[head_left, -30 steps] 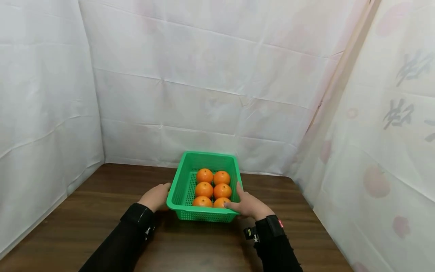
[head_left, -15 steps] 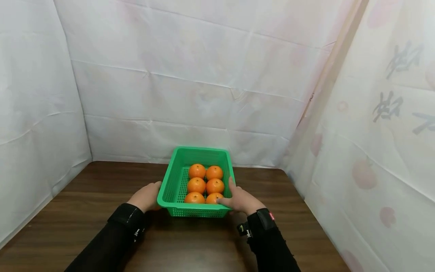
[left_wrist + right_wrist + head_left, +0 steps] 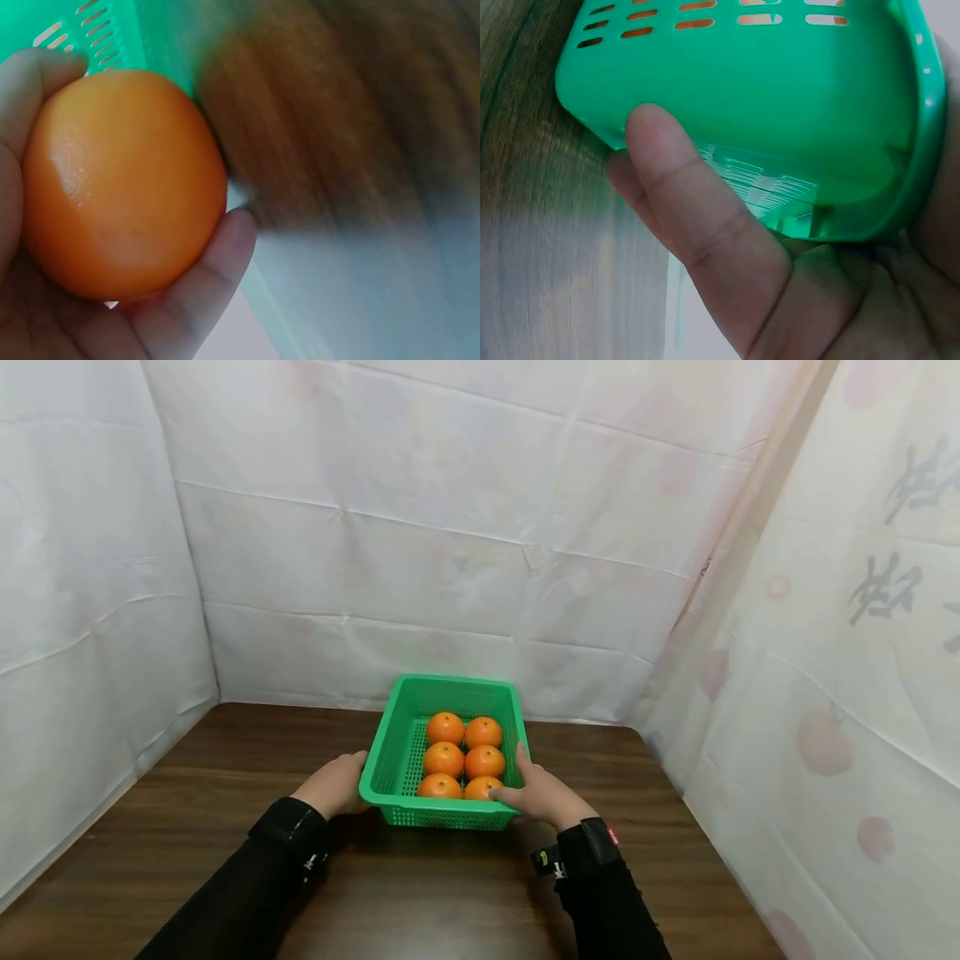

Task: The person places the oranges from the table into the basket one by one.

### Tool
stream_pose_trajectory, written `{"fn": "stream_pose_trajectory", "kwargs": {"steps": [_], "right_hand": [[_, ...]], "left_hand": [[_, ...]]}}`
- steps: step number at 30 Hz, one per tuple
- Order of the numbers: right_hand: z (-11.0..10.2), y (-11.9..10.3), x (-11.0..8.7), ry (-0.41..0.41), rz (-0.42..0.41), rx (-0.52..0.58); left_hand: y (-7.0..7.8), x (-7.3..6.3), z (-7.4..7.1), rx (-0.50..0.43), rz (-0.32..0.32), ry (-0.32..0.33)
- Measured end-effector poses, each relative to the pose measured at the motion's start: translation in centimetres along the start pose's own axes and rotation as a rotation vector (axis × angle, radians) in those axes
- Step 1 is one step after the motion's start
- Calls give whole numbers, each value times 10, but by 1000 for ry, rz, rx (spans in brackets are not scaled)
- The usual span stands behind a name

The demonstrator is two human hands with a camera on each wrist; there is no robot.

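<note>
A green plastic basket [image 3: 375, 743] with slotted sides sits on the table, bearing several oranges [image 3: 444, 760] in two rows. My left hand [image 3: 333, 785] is beside the basket's left side. In the left wrist view, its fingers curl round another orange [image 3: 124, 187], just outside the green wall. On the near right corner, my right hand [image 3: 547, 795] grips the basket, the thumb over the rim near the closest orange. The right wrist view shows its fingers [image 3: 697, 202] against the basket's outer wall [image 3: 727, 82].
The dark wooden table [image 3: 420, 902] has bare wood in front of the basket and to both sides. White cloth hangs close behind the basket [image 3: 450, 568], with more on the left and a printed cloth [image 3: 825, 743] on the right.
The head view has shifted slightly. Against the table, basket and hands stay nearly where they were; the right hand keeps its grip and the left stays at the basket's left side.
</note>
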State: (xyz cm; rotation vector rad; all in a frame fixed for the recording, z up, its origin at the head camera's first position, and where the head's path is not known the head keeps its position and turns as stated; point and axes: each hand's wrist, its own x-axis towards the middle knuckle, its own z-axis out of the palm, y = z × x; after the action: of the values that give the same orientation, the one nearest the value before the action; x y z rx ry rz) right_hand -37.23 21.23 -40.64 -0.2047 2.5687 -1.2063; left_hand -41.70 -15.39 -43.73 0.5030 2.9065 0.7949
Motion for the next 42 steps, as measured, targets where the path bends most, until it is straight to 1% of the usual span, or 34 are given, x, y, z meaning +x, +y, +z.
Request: {"fn": "stream_pose_trajectory", "kwargs": {"steps": [2, 6, 9, 12, 14, 17, 19, 22, 25, 27, 30, 33, 38, 40, 42], "right_hand": [[-1, -1, 2, 2, 1, -17], [-3, -1, 2, 8, 13, -45], [-3, 0, 2, 8, 13, -44], [-1, 0, 3, -5, 2, -18], [-1, -1, 3, -9, -8, -8], [-1, -3, 2, -8, -8, -21], [-1, -3, 1, -5, -2, -41], [0, -1, -1, -8, 1, -39], [-1, -1, -2, -9, -5, -40], [-3, -3, -2, -5, -7, -62], [-4, -3, -2, 1, -2, -96], [-4, -4, -2, -1, 3, -100], [-4, -6, 0, -8, 0, -65], [-4, -6, 1, -9, 3, -67], [-4, -5, 1, -14, 10, -62]], "left_hand": [[-3, 2, -1, 1, 24, -3], [-9, 9, -1, -13, 71, -36], [-13, 13, -1, -31, 66, -57], [-18, 14, -4, -23, 49, -57], [-20, 15, -9, 1, 38, -51], [-24, 18, -18, 36, 40, -32], [-27, 22, -25, 53, 40, -14], [-27, 30, -38, 80, 59, 18], [-22, 37, -52, 119, 79, 66], [-16, 41, -60, 149, 82, 105], [-4, 47, -69, 167, 80, 141], [8, 53, -74, 175, 82, 169], [22, 67, -80, 184, 92, 198], [28, 73, -81, 153, 86, 185], [34, 79, -83, 104, 75, 158]]}}
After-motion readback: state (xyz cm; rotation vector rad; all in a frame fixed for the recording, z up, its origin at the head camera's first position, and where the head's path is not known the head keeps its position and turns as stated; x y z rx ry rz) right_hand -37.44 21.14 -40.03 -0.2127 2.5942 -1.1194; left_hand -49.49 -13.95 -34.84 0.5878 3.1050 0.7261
